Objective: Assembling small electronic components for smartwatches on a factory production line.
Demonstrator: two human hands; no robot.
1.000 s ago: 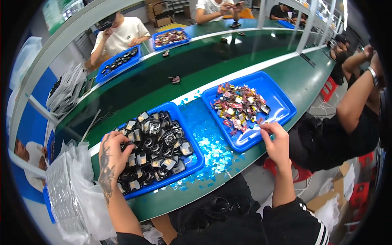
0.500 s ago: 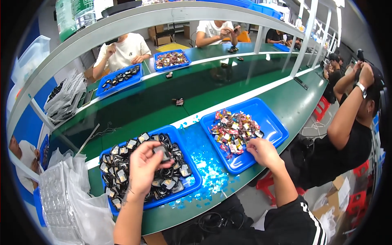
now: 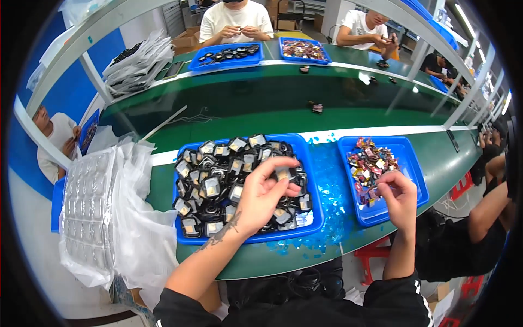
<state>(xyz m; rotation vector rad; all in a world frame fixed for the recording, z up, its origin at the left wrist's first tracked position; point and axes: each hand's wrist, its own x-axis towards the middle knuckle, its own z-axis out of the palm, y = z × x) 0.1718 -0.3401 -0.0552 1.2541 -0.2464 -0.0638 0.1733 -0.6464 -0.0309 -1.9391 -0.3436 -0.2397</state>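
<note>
My left hand is over a blue tray heaped with small black, square-cased devices. Its thumb and fingers grip one such device, whose pale grey face shows between them. My right hand is above the near side of a second blue tray, beside a pile of small red, gold and white parts. The thumb and forefinger are pinched together; whatever is between them is too small to make out.
Blue film scraps litter the green bench between the trays. Clear plastic blister trays with white wrapping stand at the left. Beyond a white rail lies a green conveyor with a small part on it. People work across and at both sides.
The view has swung, so the trays sit level and farther right. My left hand still holds a device over its tray; the right stays pinched by the small parts.
</note>
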